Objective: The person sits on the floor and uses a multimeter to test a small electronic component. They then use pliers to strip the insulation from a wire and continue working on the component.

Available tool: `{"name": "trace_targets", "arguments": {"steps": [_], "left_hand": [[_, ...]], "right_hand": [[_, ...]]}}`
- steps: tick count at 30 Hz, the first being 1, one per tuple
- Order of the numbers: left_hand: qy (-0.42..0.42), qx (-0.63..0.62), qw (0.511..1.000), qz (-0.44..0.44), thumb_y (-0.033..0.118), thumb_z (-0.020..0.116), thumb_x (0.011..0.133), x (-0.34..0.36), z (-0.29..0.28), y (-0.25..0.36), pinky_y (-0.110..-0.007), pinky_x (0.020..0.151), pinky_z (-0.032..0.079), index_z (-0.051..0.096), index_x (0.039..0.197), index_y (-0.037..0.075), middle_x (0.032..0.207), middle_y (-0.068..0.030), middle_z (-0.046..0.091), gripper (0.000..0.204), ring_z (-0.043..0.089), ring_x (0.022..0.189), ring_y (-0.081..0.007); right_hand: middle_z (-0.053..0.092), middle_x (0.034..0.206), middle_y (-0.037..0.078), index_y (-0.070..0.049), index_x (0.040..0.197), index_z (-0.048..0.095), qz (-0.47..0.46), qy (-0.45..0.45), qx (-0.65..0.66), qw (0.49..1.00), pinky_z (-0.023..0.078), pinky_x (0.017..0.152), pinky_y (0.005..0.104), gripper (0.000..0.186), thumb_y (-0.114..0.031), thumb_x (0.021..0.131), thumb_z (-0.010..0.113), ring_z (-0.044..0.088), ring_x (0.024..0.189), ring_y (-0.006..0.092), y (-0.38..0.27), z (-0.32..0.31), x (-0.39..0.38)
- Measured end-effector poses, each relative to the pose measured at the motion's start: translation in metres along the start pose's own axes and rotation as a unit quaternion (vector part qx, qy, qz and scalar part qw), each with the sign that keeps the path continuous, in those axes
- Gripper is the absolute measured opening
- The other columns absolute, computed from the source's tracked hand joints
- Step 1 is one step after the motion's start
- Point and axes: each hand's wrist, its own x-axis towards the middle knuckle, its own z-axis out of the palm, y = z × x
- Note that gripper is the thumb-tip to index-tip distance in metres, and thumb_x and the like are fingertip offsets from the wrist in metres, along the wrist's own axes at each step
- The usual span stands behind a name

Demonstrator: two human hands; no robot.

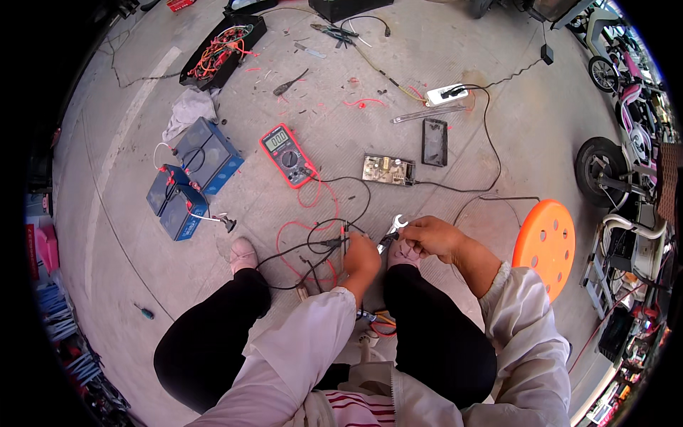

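My right hand [431, 236] is closed, its fingertips pinched at the head of a silver open-ended wrench [398, 224]. My left hand [361, 257] is closed in front of me, with a thin upright piece showing at its fingers; I cannot make out what it is. Black and red leads loop beside that hand, with a black connector [331, 243] among them. A red multimeter [288, 156] lies face up beyond my hands, its display lit. To its right lies an open charger-like circuit board [388, 170], with a black cable; its empty-looking black case [435, 142] lies behind.
Blue batteries [206, 155] joined by wires stand at the left, beside a grey rag [191, 112]. Behind them sits a black box of tangled wires [223, 51]. A white power strip [447, 95] lies at the far right of centre. An orange stool [546, 249] stands close to my right arm.
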Motion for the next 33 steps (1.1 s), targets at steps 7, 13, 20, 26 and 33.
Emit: {"name": "trace_targets", "arguments": {"steps": [7,13,20,26,33], "left_hand": [[0.021,-0.047,0.998,-0.037,0.023,0.041,0.100,0.087,0.076,-0.010,-0.049,0.066,0.049,0.045,0.096,-0.004,0.081,-0.0264,0.064,0.027,0.064,0.073,-0.0424],[0.020,-0.545,0.809,-0.219,0.022,0.048,0.096,0.106,0.027,-0.019,-0.031,0.054,0.041,0.048,0.095,0.005,0.083,-0.0090,0.065,0.016,0.049,0.057,-0.0138],[-0.152,-0.670,0.685,-0.243,0.025,0.059,0.092,0.081,-0.018,0.000,-0.030,0.063,0.042,0.056,0.088,0.012,0.094,-0.0056,0.065,0.014,0.051,0.071,-0.0156],[-0.191,-0.636,0.706,-0.245,0.025,0.063,0.091,0.079,0.002,-0.005,-0.028,0.064,0.041,0.062,0.098,0.010,0.092,-0.0025,0.064,0.017,0.052,0.074,-0.0139],[-0.119,-0.539,0.832,-0.057,0.002,0.065,0.087,0.081,0.038,-0.011,-0.024,0.069,0.045,0.059,0.107,0.003,0.093,-0.0039,0.062,0.021,0.056,0.083,-0.0106]], "right_hand": [[0.054,0.073,0.000,-0.002,0.090,0.066,0.025,0.054,0.095,0.994,0.041,0.055,0.0261,0.028,-0.029,0.091,0.060,0.047,0.063,0.0100,0.025,-0.043,0.087],[0.053,0.070,-0.002,-0.007,0.085,0.062,0.015,0.031,0.141,0.989,0.040,0.054,0.0245,0.019,-0.024,0.093,0.059,0.048,0.060,0.0090,0.029,-0.035,0.123],[0.046,0.066,-0.001,-0.001,0.104,0.062,0.068,-0.050,0.243,0.966,0.036,0.049,0.0283,0.028,-0.026,0.098,0.050,0.040,0.055,0.0111,0.026,-0.020,0.127],[0.040,0.064,-0.002,0.000,0.111,0.059,0.093,-0.063,0.310,0.944,0.032,0.048,0.0288,0.040,-0.034,0.101,0.042,0.034,0.054,0.0117,0.032,-0.016,0.124],[0.039,0.064,-0.003,0.000,0.113,0.059,0.132,-0.054,0.319,0.937,0.031,0.049,0.0282,0.048,-0.042,0.101,0.041,0.032,0.054,0.0104,0.033,-0.013,0.127]]}}
